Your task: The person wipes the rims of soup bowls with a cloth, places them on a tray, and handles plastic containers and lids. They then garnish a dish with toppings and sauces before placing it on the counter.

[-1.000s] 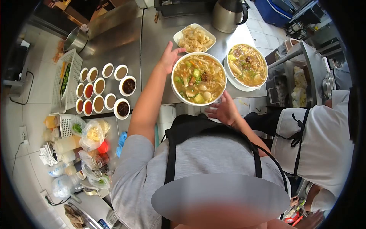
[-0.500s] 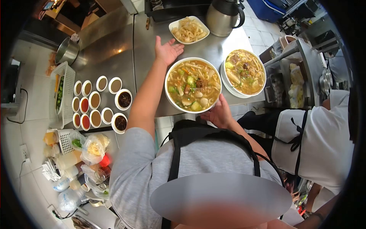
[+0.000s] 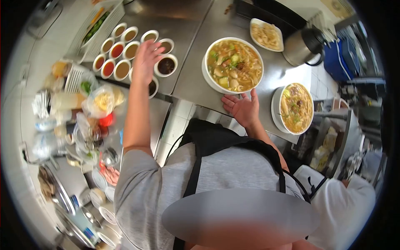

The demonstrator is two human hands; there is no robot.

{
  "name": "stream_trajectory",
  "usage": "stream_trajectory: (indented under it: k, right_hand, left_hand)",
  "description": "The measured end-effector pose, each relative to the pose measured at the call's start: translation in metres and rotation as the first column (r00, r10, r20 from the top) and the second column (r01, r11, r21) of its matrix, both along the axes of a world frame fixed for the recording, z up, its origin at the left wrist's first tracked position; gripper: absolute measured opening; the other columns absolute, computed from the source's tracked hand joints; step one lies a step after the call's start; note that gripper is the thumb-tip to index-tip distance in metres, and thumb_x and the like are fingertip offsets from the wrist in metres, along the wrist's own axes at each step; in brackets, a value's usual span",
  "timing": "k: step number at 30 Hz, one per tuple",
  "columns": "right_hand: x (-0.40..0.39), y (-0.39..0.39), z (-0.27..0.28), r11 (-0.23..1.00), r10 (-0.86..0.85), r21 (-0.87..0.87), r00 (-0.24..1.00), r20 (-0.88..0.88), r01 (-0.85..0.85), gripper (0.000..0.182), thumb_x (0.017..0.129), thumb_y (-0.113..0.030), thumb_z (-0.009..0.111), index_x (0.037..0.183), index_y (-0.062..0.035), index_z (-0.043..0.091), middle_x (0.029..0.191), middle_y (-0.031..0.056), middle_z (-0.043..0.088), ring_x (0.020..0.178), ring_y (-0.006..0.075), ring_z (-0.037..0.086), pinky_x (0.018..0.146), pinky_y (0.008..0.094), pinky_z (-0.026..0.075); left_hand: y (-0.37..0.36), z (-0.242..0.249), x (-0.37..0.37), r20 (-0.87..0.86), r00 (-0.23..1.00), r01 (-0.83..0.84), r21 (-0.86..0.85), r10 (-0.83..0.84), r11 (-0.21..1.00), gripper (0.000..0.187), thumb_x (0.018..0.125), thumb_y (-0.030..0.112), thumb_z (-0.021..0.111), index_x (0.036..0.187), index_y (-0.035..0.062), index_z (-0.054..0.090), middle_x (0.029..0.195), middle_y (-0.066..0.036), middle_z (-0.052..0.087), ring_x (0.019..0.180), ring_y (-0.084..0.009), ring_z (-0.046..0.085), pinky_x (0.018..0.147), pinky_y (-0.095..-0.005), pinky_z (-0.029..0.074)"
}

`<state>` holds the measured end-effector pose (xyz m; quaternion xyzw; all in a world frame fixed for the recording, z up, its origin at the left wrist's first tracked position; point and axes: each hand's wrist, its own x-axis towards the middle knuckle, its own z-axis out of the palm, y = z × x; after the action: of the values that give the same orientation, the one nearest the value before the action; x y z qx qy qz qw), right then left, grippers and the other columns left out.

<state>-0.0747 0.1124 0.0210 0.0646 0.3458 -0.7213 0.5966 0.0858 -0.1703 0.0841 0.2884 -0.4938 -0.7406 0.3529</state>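
From where I stand, I see the large bowl of noodle soup (image 3: 205, 68) on the steel table (image 3: 189, 85), level and brimming with broth, vegetables and noodles. The person's right hand (image 3: 243, 110) is at its near side, palm turned up, the fingers spread wide and gripping nothing; their tips come right up to the bowl's lower rim, though I cannot tell whether they touch it. The left hand (image 3: 145, 62) is out over the small sauce cups (image 3: 122, 70), fingers loosely parted and a little blurred, with no object in their grasp; I cannot make out any contact with the cups beneath. Those cups sit in close rows, filled with brown, red and very dark sauces, next to a white basket (image 3: 92, 51) of green vegetables. Beyond the soup, a white dish (image 3: 281, 41) of pale strips stands near a metal jug (image 3: 298, 46) with a black handle. A second bowl (image 3: 280, 111), also full of noodles, is at the table's right end. Another person in white (image 3: 343, 210) is close by on the right.
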Motion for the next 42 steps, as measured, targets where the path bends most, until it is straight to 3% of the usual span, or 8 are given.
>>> stream_trajectory:
  k: [6,10,17,25,31,34,38,42]
  right_hand:
    - [0.013,-0.035,-0.003,1.0,0.021,0.017,0.996,0.081,-0.022,0.08,0.075,-0.06,0.037,0.128,-0.0136,-0.002,0.117,0.0224,0.033,0.102,0.0368,0.043,0.087,0.0462,0.029]
    - [0.016,-0.055,-0.007,0.996,0.085,-0.003,0.995,0.044,-0.085,0.086,0.077,-0.058,0.035,0.128,-0.0145,-0.018,0.127,0.0254,0.023,0.104,0.0382,0.043,0.088,0.0463,0.029]
    - [0.029,-0.071,-0.013,0.952,0.304,0.05,0.95,-0.075,-0.301,0.072,0.082,-0.049,0.037,0.131,-0.0134,-0.001,0.122,0.0211,0.034,0.1,0.0313,0.047,0.084,0.0376,0.035]
    - [0.048,-0.037,-0.001,0.55,0.761,0.17,0.406,-0.506,-0.818,0.045,0.083,-0.036,0.046,0.121,-0.0114,0.038,0.104,0.0056,0.05,0.087,0.0133,0.051,0.074,0.0264,0.04]
    - [0.024,-0.059,-0.006,0.712,0.626,0.134,0.536,-0.566,-0.689,0.04,0.078,-0.033,0.054,0.108,-0.006,0.048,0.09,0.003,0.053,0.076,0.0094,0.05,0.066,0.0223,0.04]
    - [0.002,-0.066,-0.017,0.846,0.517,0.255,0.606,-0.605,-0.467,0.037,0.073,-0.03,0.06,0.094,-0.0016,0.053,0.081,0.0056,0.055,0.067,0.0109,0.05,0.058,0.0236,0.041]
    - [-0.006,-0.072,-0.023,0.931,0.349,0.284,0.782,-0.516,-0.229,0.024,0.076,-0.024,0.058,0.091,-0.0059,0.054,0.077,0.0004,0.056,0.066,0.0086,0.05,0.062,0.0241,0.042]
    - [0.007,-0.082,-0.021,0.959,0.236,0.251,0.855,-0.462,-0.129,0.024,0.075,-0.022,0.058,0.09,-0.0038,0.052,0.077,0.0023,0.056,0.065,0.0097,0.052,0.059,0.025,0.043]
  left_hand:
    - [0.06,0.01,0.167,0.449,0.689,-0.43,-0.379,0.569,0.819,0.035,0.083,0.027,0.046,0.107,0.0028,0.047,0.105,-0.01,0.052,0.091,-0.0181,0.052,0.078,-0.0283,0.038]
    - [0.101,-0.035,0.243,0.728,0.378,0.006,-0.62,0.573,0.784,0.041,0.077,0.023,0.053,0.112,0.0018,0.045,0.106,-0.019,0.05,0.099,-0.0316,0.047,0.087,-0.0324,0.034]
    - [0.167,-0.098,0.225,0.557,0.077,0.239,-0.816,0.827,0.527,0.034,0.074,0.016,0.052,0.106,0.0034,0.049,0.103,-0.025,0.048,0.092,-0.0371,0.046,0.078,-0.0399,0.037]
    - [0.2,-0.061,0.119,0.689,0.623,0.13,-0.558,0.37,0.82,0.023,0.084,0.02,0.039,0.09,0.0024,0.053,0.076,-0.019,0.056,0.068,-0.0354,0.055,0.063,-0.0406,0.042]
    - [0.186,-0.04,0.018,0.488,0.866,0.146,-0.456,0.109,0.878,0.029,0.083,0.021,0.038,0.1,-0.0017,0.04,0.083,-0.026,0.052,0.077,-0.0377,0.053,0.069,-0.0405,0.04]
    - [0.149,-0.053,-0.008,0.751,0.66,0.413,-0.355,-0.007,0.839,0.031,0.081,0.022,0.041,0.101,-0.0017,0.038,0.089,-0.023,0.051,0.081,-0.0308,0.053,0.07,-0.0375,0.04]
    - [0.087,-0.033,-0.048,0.505,0.859,0.101,-0.326,0.083,0.94,0.034,0.082,0.025,0.043,0.101,-0.003,0.042,0.098,-0.015,0.047,0.092,-0.0214,0.047,0.079,-0.0333,0.037]
    - [0.009,-0.047,-0.104,0.325,0.903,0.015,-0.679,0.282,0.734,0.045,0.085,0.031,0.035,0.109,-0.0057,0.042,0.108,-0.023,0.046,0.102,-0.0318,0.044,0.09,-0.0346,0.031]
